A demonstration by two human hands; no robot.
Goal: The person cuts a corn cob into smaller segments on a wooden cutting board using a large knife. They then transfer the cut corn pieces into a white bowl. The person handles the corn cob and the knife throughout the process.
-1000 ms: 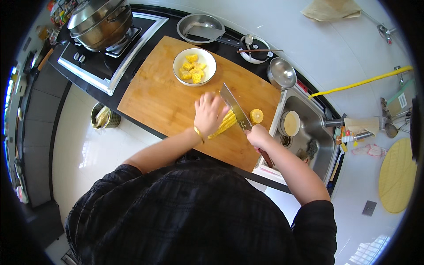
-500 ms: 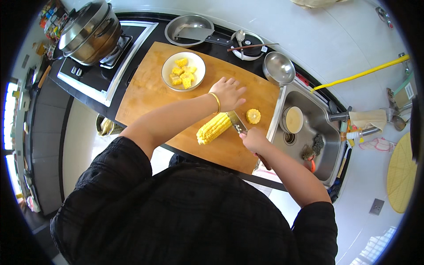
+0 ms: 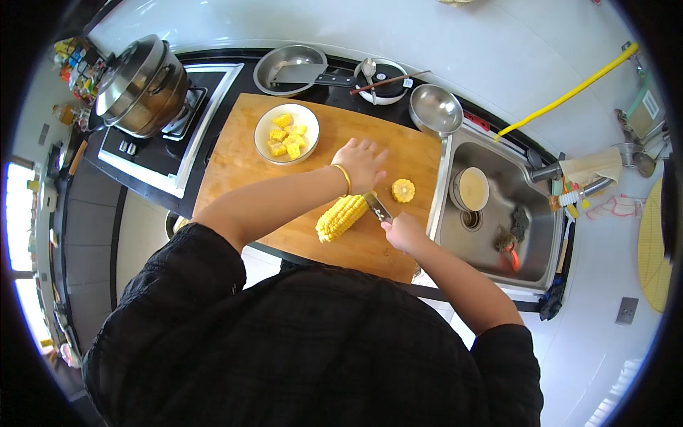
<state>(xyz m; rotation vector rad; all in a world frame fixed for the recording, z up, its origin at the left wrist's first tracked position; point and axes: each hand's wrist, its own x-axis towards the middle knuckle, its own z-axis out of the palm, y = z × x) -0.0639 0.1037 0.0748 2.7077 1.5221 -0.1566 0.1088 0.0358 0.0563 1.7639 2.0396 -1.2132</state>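
— How many of each thing lay there?

— One corn cob [image 3: 341, 218] lay on the wooden cutting board [image 3: 235, 167], tilted, near its front edge; one cut round of corn [image 3: 403, 190] lay apart from it, near the board's right edge; one white bowl [image 3: 287, 133] stood at the far side of the board, holding about six corn chunks, though I could not count them for sure; one knife [image 3: 377, 206] lay across the cob's right end. Off the board there was one lidded steel pot [image 3: 142, 85] on the stove, one flat steel pan [image 3: 289, 68], one steel ladle bowl [image 3: 435, 109] and one small bowl [image 3: 471, 188] in the sink [image 3: 523, 181].

— What differed from half a second before?

— Not much; the cob, the round and the bowl lay in the same places on the board; the left hand had stayed over the board beyond the cob; the right hand had stayed at the knife's handle; the view had shifted only slightly.

— And a full second before?

— Then the left hand pressed down on the cob with the blade standing up across it; by this moment it had lifted away.

— How were the hands posed?

— The left hand [image 3: 361, 162], a gold bangle at its wrist, was open with fingers spread, palm down over the board just beyond the cob, between the white bowl and the round; whether it touched the wood I could not tell; the right hand [image 3: 404, 233] was closed in a fist around the knife's handle, at the board's near right edge, the forearm coming up from the lower right.
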